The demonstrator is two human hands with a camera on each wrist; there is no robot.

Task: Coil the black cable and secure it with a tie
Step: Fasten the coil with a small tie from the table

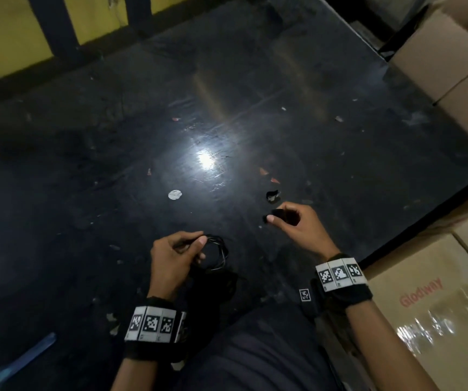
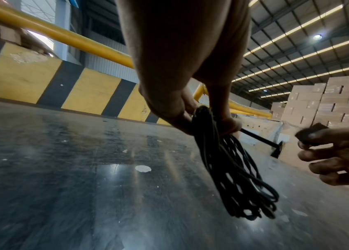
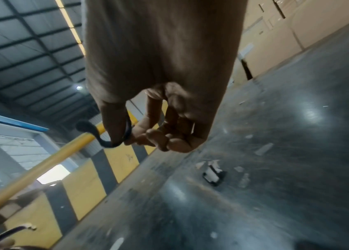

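A dark, glossy floor (image 1: 227, 94) spreads ahead, scuffed and dotted with scraps, a bright lamp glare near its middle. A yellow-and-black striped kerb (image 2: 47, 84) runs along the far edge, with a yellow rail (image 2: 62, 33) above it. Cardboard boxes (image 1: 438, 300) stand at the right, one printed in red.

The left hand (image 1: 170, 258) is held low over the floor, thumb and fingers curled round the cable (image 2: 233, 169). The cable is already wound into a bundle of loops; in the left wrist view the loops hang from the grip above the floor, and a straight end with a plug (image 2: 276, 149) sticks out past the thumb toward the right.

The right hand (image 1: 297, 224) is off to the right, apart from the coil. Its thumb and forefinger pinch the tie (image 3: 105, 135), a short black strip; in the right wrist view the strip curves out from under the thumb, its free end rounded and bent up. The other fingers (image 3: 169, 142) are curled in toward the palm.

Beyond the right hand, a small black-and-white piece (image 1: 272, 196) lies on the floor. A pale round spot (image 1: 175, 195) sits farther left. Both wrists wear black bands (image 1: 153, 324) with square printed markers.
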